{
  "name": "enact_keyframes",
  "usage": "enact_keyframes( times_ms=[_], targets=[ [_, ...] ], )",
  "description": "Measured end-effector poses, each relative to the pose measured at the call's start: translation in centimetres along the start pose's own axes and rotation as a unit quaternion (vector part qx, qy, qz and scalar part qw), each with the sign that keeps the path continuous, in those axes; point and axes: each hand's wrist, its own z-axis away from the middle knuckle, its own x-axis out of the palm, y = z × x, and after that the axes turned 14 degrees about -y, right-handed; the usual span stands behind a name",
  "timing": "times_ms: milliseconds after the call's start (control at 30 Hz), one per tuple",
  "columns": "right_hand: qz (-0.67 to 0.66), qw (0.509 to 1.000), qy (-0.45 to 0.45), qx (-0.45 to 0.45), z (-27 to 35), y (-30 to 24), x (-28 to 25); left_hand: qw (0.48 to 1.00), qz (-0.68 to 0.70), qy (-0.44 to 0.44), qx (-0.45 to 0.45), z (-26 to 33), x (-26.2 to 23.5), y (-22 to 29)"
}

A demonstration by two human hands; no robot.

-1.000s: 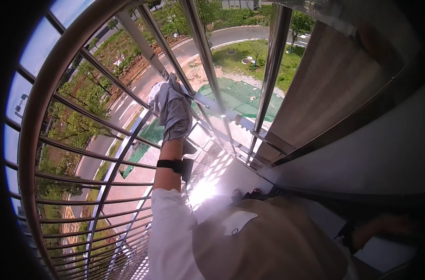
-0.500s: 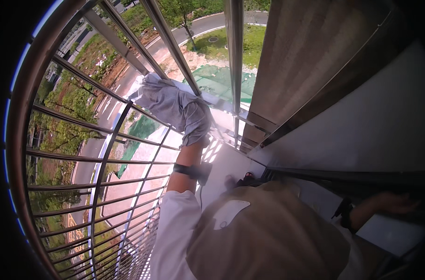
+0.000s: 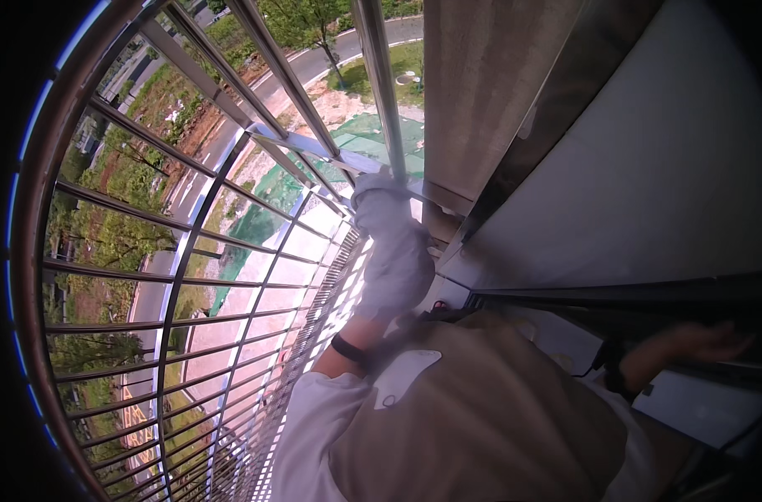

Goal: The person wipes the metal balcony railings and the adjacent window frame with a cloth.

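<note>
A: What is biggest?
B: A curved grille of shiny, round metal bars [image 3: 178, 276], then a brown, faintly streaked flat panel [image 3: 498, 92] to its right.
A: And the soft, crumpled grey cloth [image 3: 395, 263]?
B: Blurred, at the grille's right end, covering the left hand; I can't tell how those fingers sit. The bare left forearm [image 3: 361, 332] reaches forward.
A: The bare right hand [image 3: 705, 341]?
B: Well right of the grille, fingers loosely spread, empty.
</note>
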Motion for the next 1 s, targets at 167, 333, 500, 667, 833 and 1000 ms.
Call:
enact_keyframes(
  times_ms=[167,333,500,667,833,1000],
  targets=[
    [-0.063,0.998,-0.014,-0.015,0.3,-0.9,0.5,0.954,-0.275,-0.090,0.081,1.3,3.4,4.2],
    [-0.089,0.996,-0.016,0.021,0.2,-1.2,0.5,0.859,-0.501,-0.073,0.079,1.9,6.7,7.5],
    [-0.157,0.987,-0.007,-0.013,-0.1,-0.9,0.7,0.824,-0.555,-0.062,0.097,-0.3,7.6,9.1],
    [-0.158,0.987,-0.009,0.002,0.1,-0.6,0.5,0.804,-0.581,-0.072,0.104,-1.7,8.1,10.5],
    [-0.155,0.988,0.008,0.008,0.0,-0.8,0.7,0.792,-0.594,-0.096,0.102,-2.3,9.1,11.2],
    [-0.127,0.992,0.025,-0.005,0.0,-1.1,0.7,0.786,-0.597,-0.128,0.097,-3.1,10.0,11.7]
  ],
)
